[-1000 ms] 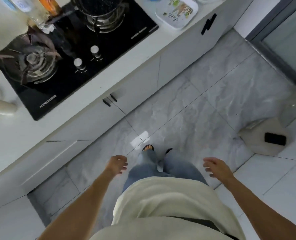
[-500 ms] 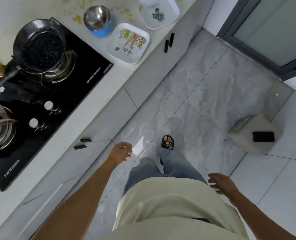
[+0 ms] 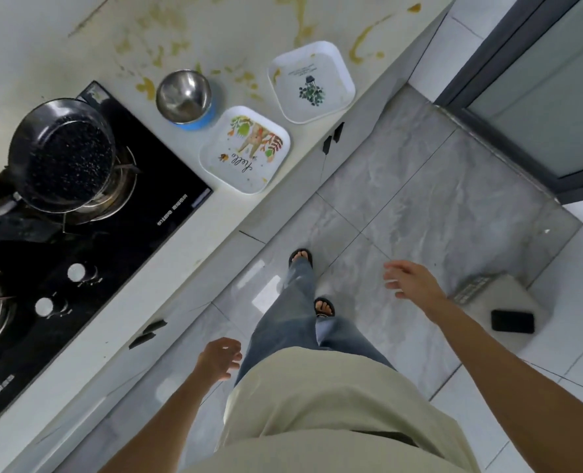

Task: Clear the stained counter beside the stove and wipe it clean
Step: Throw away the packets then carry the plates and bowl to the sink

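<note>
Counter [image 3: 242,25], white, right of the stove [image 3: 89,254]: yellow-brown stains in smears and blots across it, thickest behind the dishes and running toward the far right corner.

Three dishes on the counter near its front edge. Steel bowl [image 3: 183,95] with a blue base, just beside the stove's corner; inside only a dull smudge at the bottom, cannot tell whether residue or reflection. Leaf tray [image 3: 245,150], square, white, printed with coloured leaves and the word "hello", sits in front of the bowl, close to the counter edge; a few small specks on it, nothing else. Plant tray [image 3: 311,81], square, white, small green plant print, to the right of the bowl, apart from the leaf tray; a yellow smear at its left inner rim.

Stove: black glass, two knobs at the front. Dark pan [image 3: 63,153] on the right burner, speckled inside, nothing in it. A second burner is partly visible at the left edge.

Person stands on the grey tile floor [image 3: 419,206] facing along the cabinets, away from the counter. Left hand [image 3: 220,358] low by the hip, fingers loosely curled, holding nothing. Right hand [image 3: 409,279] out to the side, fingers spread, holding nothing. Neither touches the counter.

Pale box [image 3: 494,298] on the floor to the right, with a black phone [image 3: 512,321] lying on it.
</note>
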The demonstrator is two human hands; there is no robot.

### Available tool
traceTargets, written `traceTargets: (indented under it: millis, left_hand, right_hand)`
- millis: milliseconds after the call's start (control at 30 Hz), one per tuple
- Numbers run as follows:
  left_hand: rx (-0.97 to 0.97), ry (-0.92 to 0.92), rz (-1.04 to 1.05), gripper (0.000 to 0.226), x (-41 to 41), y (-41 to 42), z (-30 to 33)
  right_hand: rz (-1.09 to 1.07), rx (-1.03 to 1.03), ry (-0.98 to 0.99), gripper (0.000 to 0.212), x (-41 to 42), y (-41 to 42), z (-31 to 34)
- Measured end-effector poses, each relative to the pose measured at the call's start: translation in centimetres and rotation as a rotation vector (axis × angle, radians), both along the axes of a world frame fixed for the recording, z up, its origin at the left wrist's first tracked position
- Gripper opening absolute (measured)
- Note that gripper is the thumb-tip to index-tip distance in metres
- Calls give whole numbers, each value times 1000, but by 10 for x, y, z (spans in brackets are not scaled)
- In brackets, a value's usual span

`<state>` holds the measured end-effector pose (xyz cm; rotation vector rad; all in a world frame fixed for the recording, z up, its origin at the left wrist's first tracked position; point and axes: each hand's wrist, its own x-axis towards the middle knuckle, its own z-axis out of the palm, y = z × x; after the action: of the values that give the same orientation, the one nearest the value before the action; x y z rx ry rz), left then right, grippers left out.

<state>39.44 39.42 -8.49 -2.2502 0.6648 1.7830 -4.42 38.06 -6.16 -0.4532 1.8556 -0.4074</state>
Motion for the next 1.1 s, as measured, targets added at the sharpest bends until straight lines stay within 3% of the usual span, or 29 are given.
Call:
traceTargets:
  millis: [200,467,733,933,1100]
  left_hand:
    - [-35,79,85,11,-23,-76,-4]
    - [-257,91,-101,18,-93,-185,12]
    - [-292,69,-15,18,-146,-226,15]
    - [-221,-28,208,19,-163,-204,9]
    - [-288,-133,371,23,-171,-190,13]
  right_hand:
    - [2,33,44,26,-13,-52,2]
    - [79,212,67,24,-49,-54,-6]
    - [177,295,59,22,-123,-122,-17]
    - [362,93,113,22,-151,-249,-8]
    - [454,-186,134,16,-126,-350,15]
